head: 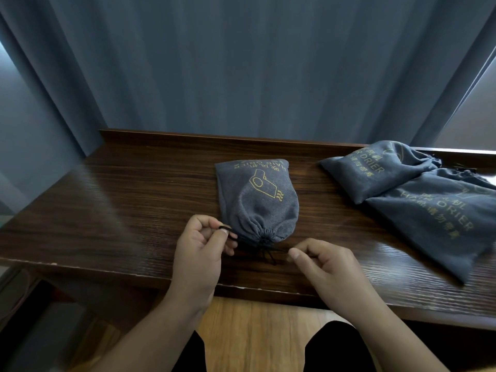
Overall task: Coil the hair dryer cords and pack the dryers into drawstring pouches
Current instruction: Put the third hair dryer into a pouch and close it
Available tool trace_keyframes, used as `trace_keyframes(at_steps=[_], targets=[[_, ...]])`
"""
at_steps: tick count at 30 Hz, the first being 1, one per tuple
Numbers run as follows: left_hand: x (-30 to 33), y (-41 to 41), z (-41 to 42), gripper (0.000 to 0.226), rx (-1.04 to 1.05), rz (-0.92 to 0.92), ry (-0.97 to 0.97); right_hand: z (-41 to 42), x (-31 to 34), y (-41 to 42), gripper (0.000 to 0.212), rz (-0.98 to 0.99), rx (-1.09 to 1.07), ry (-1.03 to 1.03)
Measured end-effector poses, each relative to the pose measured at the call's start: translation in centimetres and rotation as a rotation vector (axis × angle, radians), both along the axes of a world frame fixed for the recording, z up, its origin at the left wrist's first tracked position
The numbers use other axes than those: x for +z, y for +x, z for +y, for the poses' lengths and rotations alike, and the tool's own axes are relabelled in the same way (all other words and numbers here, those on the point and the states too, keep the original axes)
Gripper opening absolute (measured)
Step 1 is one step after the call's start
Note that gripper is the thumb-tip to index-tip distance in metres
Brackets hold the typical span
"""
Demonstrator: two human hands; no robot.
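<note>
Grey fabric drawstring pouch (257, 202) lies cinched on dark wooden table (134, 200). Left hand (200, 245) pinches black drawstring (228, 232); right hand (322, 261) pinches its other end.

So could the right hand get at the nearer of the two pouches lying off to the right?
Probably yes. The bare desk lies between the right hand and the nearer pouch, with nothing in the way. But its fingers pinch the drawstring and must let go first.

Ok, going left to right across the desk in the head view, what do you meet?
Left hand pinching the drawstring → centre pouch → right hand pinching the other cord end → two more pouches, overlapping each other.
</note>
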State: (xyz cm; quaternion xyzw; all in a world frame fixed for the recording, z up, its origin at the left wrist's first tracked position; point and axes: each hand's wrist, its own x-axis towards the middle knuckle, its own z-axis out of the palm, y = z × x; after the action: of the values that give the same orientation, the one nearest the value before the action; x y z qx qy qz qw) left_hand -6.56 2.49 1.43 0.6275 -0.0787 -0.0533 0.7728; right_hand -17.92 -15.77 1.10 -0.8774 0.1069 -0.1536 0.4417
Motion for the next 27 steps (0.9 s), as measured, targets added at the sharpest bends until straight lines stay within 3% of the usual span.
trace_keyframes(at_steps=[6, 11, 19, 24, 27], targets=[[0.2, 0.2, 0.1, 0.026, 0.049, -0.010, -0.069, -0.8, -0.2, -0.1, 0.032, -0.102, -0.029, -0.156], [0.2, 0.1, 0.1, 0.024, 0.043, -0.050, -0.043, -1.4, -0.4, -0.2, 0.030, -0.096, -0.019, -0.139], [2.0, -0.4, 0.0, 0.012, -0.290, -0.618, 0.116, -1.0, 0.1, -0.7, 0.022, -0.001, 0.091, -0.165], [3.0, -0.7, -0.8, 0.009, -0.403, -0.754, 0.197, -1.0, 0.4, -0.9, 0.020, 0.027, 0.100, -0.170], [3.3, -0.4, -1.3, 0.014, -0.439, -0.779, 0.381, -1.3, 0.8, -1.4, 0.019, 0.042, 0.115, -0.181]])
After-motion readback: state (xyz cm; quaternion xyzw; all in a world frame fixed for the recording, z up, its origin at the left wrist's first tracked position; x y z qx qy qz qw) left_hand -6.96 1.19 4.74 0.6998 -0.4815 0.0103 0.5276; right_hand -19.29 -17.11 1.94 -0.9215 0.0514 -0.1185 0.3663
